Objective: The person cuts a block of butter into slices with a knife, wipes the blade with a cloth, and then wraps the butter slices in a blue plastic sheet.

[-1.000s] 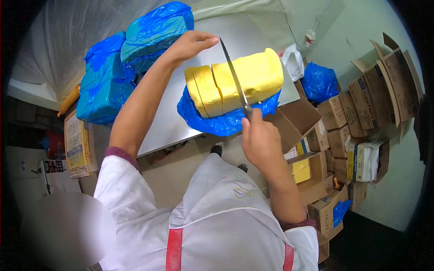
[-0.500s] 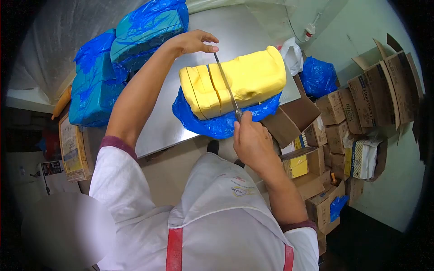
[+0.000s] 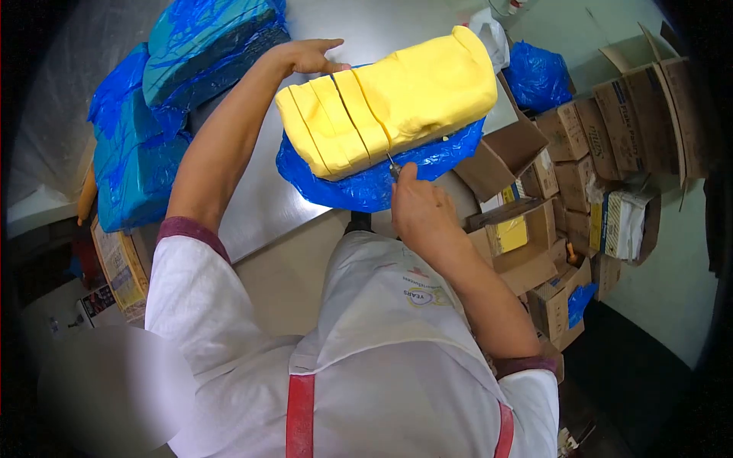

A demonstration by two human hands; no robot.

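Note:
A large yellow block of what looks like margarine (image 3: 427, 84) lies on a spread blue plastic sheet (image 3: 366, 191). Several cuts cross its left part, dividing it into upright slices that still stand together. My right hand (image 3: 427, 206) is wrapped around the handle of a knife (image 3: 392, 163) at the block's near side. Most of the blade is sunk in the rightmost cut, with only a short piece by the handle showing. At the far edge of the block, my left hand (image 3: 311, 56) has index finger and thumb stretched apart, the thumb right at the far end of that cut.
Blue-wrapped blocks (image 3: 214, 61) are stacked on the left of the metal table (image 3: 263, 206). On the right stand open cardboard boxes (image 3: 527, 229), more stacked cartons (image 3: 637, 130) and a blue plastic bag (image 3: 537, 76). A carton (image 3: 122, 259) sits at the lower left.
The knife blade has gone from lying across the block's top to deep inside it, leaving a new cut. Both hands have lowered with it. The view has shifted slightly.

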